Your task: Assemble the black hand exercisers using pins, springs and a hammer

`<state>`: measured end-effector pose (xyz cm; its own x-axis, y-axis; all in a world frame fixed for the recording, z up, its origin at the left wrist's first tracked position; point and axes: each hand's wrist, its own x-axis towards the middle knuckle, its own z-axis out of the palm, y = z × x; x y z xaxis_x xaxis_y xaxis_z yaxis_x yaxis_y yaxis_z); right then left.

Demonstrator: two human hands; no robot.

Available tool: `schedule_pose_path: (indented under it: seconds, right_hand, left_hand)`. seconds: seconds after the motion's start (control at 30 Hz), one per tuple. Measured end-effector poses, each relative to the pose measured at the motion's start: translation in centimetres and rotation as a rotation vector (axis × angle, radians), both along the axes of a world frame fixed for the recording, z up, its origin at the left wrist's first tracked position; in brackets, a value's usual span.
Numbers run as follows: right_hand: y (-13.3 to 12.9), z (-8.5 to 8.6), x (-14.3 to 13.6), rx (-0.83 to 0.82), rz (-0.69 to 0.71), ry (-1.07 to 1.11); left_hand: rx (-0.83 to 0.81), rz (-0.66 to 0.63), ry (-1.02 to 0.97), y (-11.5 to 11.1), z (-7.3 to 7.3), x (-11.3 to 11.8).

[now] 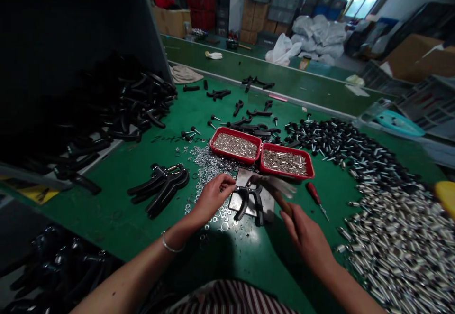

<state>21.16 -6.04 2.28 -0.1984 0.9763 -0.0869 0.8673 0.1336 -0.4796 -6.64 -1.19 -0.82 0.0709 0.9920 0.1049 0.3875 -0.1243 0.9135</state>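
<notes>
My right hand (306, 233) is closed around the wooden handle of a hammer (283, 205). The hammer's head is smeared by motion above a steel plate (234, 202). On that plate lies a black spring clamp (259, 205), its two handles pointing toward me. My left hand (215, 194) pinches the clamp's upper left end between thumb and fingers; whether a small part is also in the pinch cannot be made out. Loose washers (209, 167) surround the plate's left side. Further left lie more black spring clamps (161, 186) with a metal spring showing.
Two red trays (217, 152) of small metal parts stand behind the plate. A red screwdriver (313, 193) lies to the right, beside heaps of black-headed screws (341, 138) and metal springs (401, 238). A grey bin (156, 34) spills black clamp parts (142, 96) at left.
</notes>
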Motion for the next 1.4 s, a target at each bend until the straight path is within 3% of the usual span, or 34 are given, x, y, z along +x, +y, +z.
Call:
schedule_pose_path:
  seconds: [0.13, 0.27, 0.43, 0.5, 0.67, 0.77, 0.97, 1.4]
  right_hand:
    - [0.4, 0.0, 0.2, -0.055, 0.079, -0.037]
    - [0.5, 0.1, 0.4, 0.061, 0.018, 0.084]
    - [1.2, -1.3, 0.8, -0.169, 0.038, 0.129]
    - [1.0, -1.8, 0.9, -0.230, -0.043, 0.294]
    - [-1.4, -3.5, 0.5, -0.339, -0.395, 0.721]
    - [-2.2, -4.2, 0.1, -0.367, -0.476, 0.867]
    - [-1.8, -4.0, -0.1, -0.392, -0.462, 0.969]
    - [-1.5, -4.2, 0.1, -0.360, -0.444, 0.981]
  left_hand:
    - [-0.092, -0.003, -0.076, 0.5, -0.1, -0.2]
    - [-0.098, -0.032, -0.042, 1.3, -0.3, 0.1]
    - [0.082, -0.128, 0.213, 3.9, -0.9, 1.4]
    - [0.102, -0.179, 0.288, 5.0, -1.1, 2.2]
    - [0.072, -0.203, 0.317, 6.9, -1.4, 4.0]
    - [0.044, -0.210, 0.313, 7.4, -1.9, 4.6]
    - [0.056, -0.219, 0.346, 7.8, -2.7, 5.2]
    - [0.113, -0.181, 0.403, 7.6, -2.9, 5.6]
